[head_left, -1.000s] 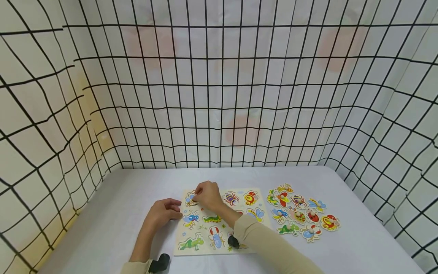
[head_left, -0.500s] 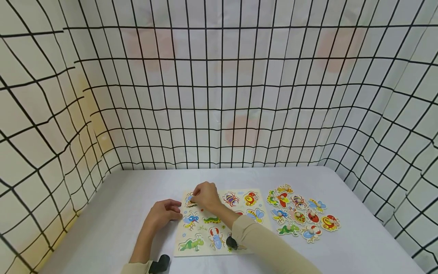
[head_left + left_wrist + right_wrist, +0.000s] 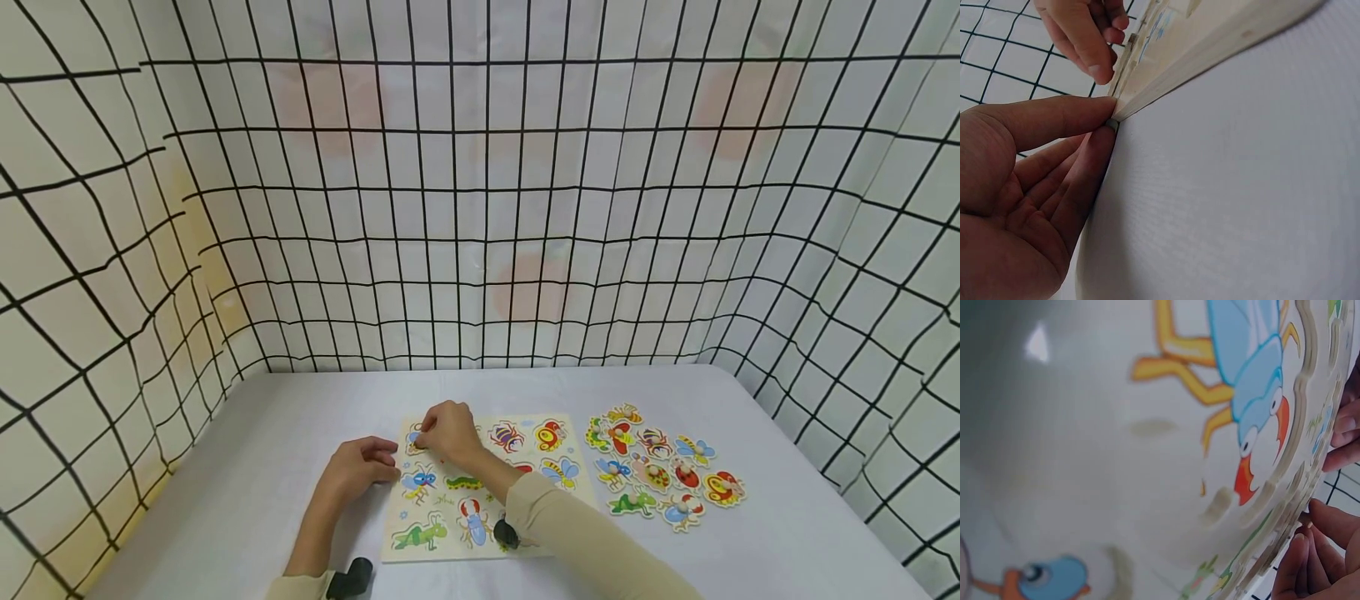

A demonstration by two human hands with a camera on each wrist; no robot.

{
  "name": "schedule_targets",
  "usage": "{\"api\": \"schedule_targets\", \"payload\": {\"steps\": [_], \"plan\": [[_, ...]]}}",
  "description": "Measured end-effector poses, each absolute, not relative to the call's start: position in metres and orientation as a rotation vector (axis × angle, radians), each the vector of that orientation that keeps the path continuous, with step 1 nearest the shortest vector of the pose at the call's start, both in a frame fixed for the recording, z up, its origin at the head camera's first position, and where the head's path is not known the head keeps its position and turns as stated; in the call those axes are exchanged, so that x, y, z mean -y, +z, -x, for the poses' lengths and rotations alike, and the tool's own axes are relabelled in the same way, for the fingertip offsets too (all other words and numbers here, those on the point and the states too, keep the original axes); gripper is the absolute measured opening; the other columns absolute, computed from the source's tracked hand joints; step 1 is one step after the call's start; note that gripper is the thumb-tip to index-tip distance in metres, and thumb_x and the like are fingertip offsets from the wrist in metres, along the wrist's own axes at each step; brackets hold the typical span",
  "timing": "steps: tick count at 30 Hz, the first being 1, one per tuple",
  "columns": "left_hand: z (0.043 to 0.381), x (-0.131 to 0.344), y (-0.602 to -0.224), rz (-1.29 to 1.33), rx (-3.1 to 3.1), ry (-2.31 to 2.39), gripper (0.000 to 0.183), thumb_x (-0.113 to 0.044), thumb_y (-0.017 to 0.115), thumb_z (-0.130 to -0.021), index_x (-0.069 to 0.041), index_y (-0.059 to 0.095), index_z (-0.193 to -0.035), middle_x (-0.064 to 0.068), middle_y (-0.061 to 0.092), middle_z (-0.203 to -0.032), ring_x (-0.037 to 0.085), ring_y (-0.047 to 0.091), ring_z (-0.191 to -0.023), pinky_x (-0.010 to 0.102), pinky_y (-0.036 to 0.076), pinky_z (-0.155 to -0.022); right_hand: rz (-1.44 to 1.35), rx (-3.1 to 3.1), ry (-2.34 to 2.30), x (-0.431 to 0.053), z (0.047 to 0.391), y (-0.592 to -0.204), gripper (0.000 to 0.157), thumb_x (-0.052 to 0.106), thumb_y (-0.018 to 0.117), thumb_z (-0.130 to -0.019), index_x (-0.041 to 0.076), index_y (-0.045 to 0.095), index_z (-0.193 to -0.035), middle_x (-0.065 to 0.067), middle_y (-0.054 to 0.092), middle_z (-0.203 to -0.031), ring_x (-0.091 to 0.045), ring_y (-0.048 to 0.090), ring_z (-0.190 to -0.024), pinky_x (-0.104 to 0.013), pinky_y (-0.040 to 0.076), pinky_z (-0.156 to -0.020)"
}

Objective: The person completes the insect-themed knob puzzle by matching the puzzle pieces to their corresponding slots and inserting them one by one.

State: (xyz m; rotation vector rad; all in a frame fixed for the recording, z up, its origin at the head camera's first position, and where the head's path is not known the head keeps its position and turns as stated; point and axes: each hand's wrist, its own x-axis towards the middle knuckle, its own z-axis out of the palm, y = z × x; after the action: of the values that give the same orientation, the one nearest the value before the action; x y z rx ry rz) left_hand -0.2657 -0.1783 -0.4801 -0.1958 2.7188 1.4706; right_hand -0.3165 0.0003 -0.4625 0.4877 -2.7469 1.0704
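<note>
My right hand [image 3: 453, 435] reaches across to the upper left of a pale wooden peg puzzle board [image 3: 393, 518]. Its thumb and forefinger pinch the small knob [image 3: 1305, 519] of a blue-winged insect puzzle piece [image 3: 413, 439], which lies over the upper-left recess and is partly hidden by the fingers. My left hand [image 3: 358, 468] rests on the white cloth, thumb and forefinger fairly straight against the board's left edge. In the left wrist view its fingertips [image 3: 1109, 107] meet at the board's edge, the right hand beyond.
Several loose insect puzzle pieces [image 3: 654, 475] with knobs lie in a cluster right of the board. Printed recesses, such as the blue stag beetle [image 3: 474, 521], cover the board. A white wall with black grid lines [image 3: 483, 208] encloses the table.
My right hand has shifted slightly left and down with the puzzle piece, which now lies flatter over the recess. The left hand has stayed at the board's edge.
</note>
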Motion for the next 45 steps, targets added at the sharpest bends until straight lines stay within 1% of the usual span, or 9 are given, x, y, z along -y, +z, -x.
{"api": "schedule_targets", "payload": {"steps": [12,18,22,25,27,38,45], "plan": [[0.2658,0.1782,-0.4807,0.215,-2.717,1.477,0.040,-0.007,0.083,-0.076,-0.004,0.072,-0.115,0.004,0.067,-0.085,0.019,0.060,-0.077,0.030,0.054,-0.071,-0.487,2.750,1.061,0.0017,0.3149,-0.4630,0.016,0.015,0.087,-0.077,0.011,0.074,-0.070,0.004,0.068,-0.067,-0.011,0.059,-0.069,-0.026,0.047,-0.068],[0.2671,0.1777,-0.4811,0.221,-2.711,1.483,0.040,-0.007,0.083,-0.076,-0.005,0.072,-0.114,0.004,0.067,-0.085,0.019,0.060,-0.077,0.029,0.053,-0.070,-0.473,2.776,1.064,0.0013,0.3144,-0.4623,0.015,0.017,0.087,-0.077,0.012,0.075,-0.072,0.004,0.068,-0.068,-0.014,0.057,-0.074,-0.029,0.045,-0.074],[0.2670,0.1771,-0.4804,0.225,-2.717,1.473,0.040,-0.007,0.083,-0.076,-0.005,0.072,-0.115,0.004,0.067,-0.085,0.019,0.060,-0.078,0.028,0.052,-0.070,-0.479,2.798,1.049,0.0009,0.3143,-0.4627,0.010,0.015,0.087,-0.076,0.010,0.079,-0.079,0.003,0.072,-0.073,-0.015,0.061,-0.078,-0.031,0.047,-0.078],[0.2673,0.1764,-0.4807,0.231,-2.721,1.475,0.040,-0.007,0.084,-0.076,-0.005,0.072,-0.114,0.004,0.067,-0.085,0.019,0.060,-0.078,0.028,0.052,-0.070,-0.490,2.808,1.044,0.0005,0.3140,-0.4626,0.010,0.012,0.085,-0.077,0.009,0.081,-0.086,0.002,0.074,-0.077,-0.015,0.063,-0.080,-0.031,0.048,-0.080],[0.2673,0.1763,-0.4804,0.228,-2.727,1.475,0.039,-0.007,0.083,-0.076,-0.005,0.072,-0.114,0.004,0.067,-0.085,0.019,0.060,-0.078,0.028,0.052,-0.070,-0.492,2.809,1.051,0.0002,0.3135,-0.4623,0.010,0.011,0.084,-0.078,0.008,0.081,-0.087,0.001,0.074,-0.078,-0.016,0.063,-0.080,-0.032,0.048,-0.081],[0.2691,0.1779,-0.4841,0.246,-2.709,1.470,0.039,-0.008,0.083,-0.076,-0.007,0.073,-0.114,0.004,0.068,-0.085,0.019,0.060,-0.078,0.028,0.050,-0.069,-0.492,2.810,1.069,-0.0006,0.3113,-0.4631,0.008,0.010,0.082,-0.080,0.008,0.081,-0.087,0.001,0.074,-0.078,-0.015,0.062,-0.079,-0.031,0.048,-0.079],[0.2694,0.1783,-0.4837,0.226,-2.721,1.457,0.041,-0.009,0.084,-0.076,-0.006,0.072,-0.114,0.003,0.068,-0.085,0.018,0.059,-0.077,0.029,0.050,-0.069,-0.508,2.804,1.072,-0.0040,0.3113,-0.4616,0.011,0.011,0.082,-0.078,0.008,0.082,-0.089,0.000,0.076,-0.081,-0.015,0.063,-0.078,-0.030,0.048,-0.076]]}}
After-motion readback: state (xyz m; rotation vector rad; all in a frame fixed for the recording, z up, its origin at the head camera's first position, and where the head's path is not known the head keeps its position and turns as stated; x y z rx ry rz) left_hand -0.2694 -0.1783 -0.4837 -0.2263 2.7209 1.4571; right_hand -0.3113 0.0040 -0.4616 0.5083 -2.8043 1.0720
